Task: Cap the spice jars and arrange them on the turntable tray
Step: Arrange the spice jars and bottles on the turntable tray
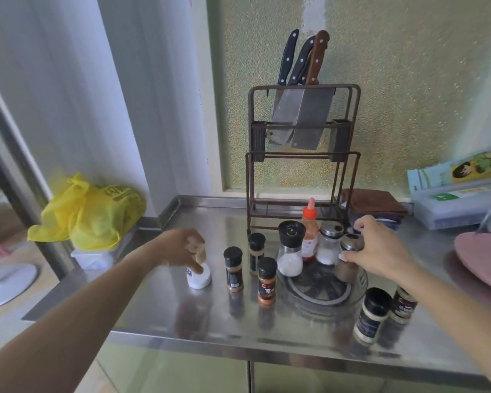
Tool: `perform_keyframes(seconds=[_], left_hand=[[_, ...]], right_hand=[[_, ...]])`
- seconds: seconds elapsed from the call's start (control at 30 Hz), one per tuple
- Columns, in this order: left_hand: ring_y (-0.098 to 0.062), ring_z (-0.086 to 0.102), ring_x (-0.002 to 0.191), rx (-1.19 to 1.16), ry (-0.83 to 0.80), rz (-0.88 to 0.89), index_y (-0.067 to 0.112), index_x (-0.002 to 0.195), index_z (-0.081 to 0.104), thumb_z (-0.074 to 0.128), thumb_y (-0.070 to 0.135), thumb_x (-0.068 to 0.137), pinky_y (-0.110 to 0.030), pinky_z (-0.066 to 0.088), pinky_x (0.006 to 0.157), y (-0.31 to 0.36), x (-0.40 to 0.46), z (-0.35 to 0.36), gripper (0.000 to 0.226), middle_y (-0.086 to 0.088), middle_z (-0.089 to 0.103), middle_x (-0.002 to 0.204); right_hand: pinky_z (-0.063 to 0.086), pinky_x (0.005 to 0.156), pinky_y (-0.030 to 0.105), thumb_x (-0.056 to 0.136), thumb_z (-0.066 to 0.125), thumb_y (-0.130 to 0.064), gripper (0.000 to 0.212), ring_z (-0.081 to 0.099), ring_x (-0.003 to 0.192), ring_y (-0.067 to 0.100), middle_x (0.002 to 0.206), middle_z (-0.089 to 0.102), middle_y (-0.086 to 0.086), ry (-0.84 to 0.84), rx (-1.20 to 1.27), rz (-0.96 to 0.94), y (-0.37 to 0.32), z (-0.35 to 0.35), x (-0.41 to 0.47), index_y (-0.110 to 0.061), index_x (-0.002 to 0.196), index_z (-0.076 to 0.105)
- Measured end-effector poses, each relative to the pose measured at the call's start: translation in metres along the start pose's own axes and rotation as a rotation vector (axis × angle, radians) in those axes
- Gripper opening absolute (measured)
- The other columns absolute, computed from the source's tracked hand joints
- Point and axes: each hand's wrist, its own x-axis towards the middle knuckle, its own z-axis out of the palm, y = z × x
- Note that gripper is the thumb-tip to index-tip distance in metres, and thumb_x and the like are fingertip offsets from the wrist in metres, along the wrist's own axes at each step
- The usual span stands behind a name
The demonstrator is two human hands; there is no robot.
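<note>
A clear round turntable tray (318, 293) sits on the steel counter. On its far side stand a black-topped grinder (290, 252), a red sauce bottle (309, 234) and a steel-lidded shaker (328, 245). My right hand (377, 248) grips a steel-lidded jar (349, 256) at the tray's right edge. My left hand (186, 248) holds the top of a white jar (200, 276) left of the tray. Three black-capped spice jars (233, 269) (256, 252) (267, 280) stand between. Two more black-capped spice jars (372, 314) (404, 304) stand at the front right.
A knife rack (302, 154) with cleavers stands behind the tray. A pink plate (485, 259) lies at the right, a folded brown cloth (372, 202) and boxes (451, 205) behind it. A yellow bag (88, 211) sits off the counter's left end.
</note>
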Motion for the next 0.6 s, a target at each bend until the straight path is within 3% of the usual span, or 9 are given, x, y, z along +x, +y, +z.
perform_keyframes(seconds=[0.17, 0.4, 0.6], left_hand=[[-0.015, 0.061, 0.088, 0.071, 0.135, 0.044, 0.026, 0.119, 0.065, 0.093, 0.018, 0.062, -0.022, 0.043, 0.066, -0.004, -0.003, 0.015, 0.065, 0.006, 0.068, 0.095], [-0.025, 0.068, 0.095, -0.040, 0.321, -0.005, 0.027, 0.112, 0.066, 0.092, 0.036, 0.058, -0.031, 0.053, 0.080, 0.009, -0.026, -0.003, 0.061, 0.000, 0.074, 0.102], [-0.018, 0.064, 0.094, -0.038, 0.412, 0.293, 0.027, 0.117, 0.065, 0.091, 0.043, 0.066, -0.027, 0.046, 0.078, 0.106, -0.064, -0.036, 0.059, 0.008, 0.066, 0.102]], right_hand=[[0.056, 0.083, 0.041, 0.081, 0.083, -0.036, 0.054, 0.063, 0.115, 0.026, 0.126, 0.060, 0.005, 0.180, -0.005, -0.090, -0.013, -0.006, -0.016, -0.021, 0.123, 0.052], [0.051, 0.088, 0.032, 0.088, 0.075, -0.029, 0.038, 0.062, 0.114, 0.020, 0.122, 0.059, -0.001, 0.101, 0.030, -0.231, -0.030, -0.010, -0.039, -0.025, 0.122, 0.057], [0.054, 0.093, 0.038, 0.085, 0.079, -0.032, 0.042, 0.065, 0.103, 0.012, 0.111, 0.061, -0.011, 0.047, 0.234, -0.289, -0.045, -0.013, -0.050, -0.025, 0.123, 0.060]])
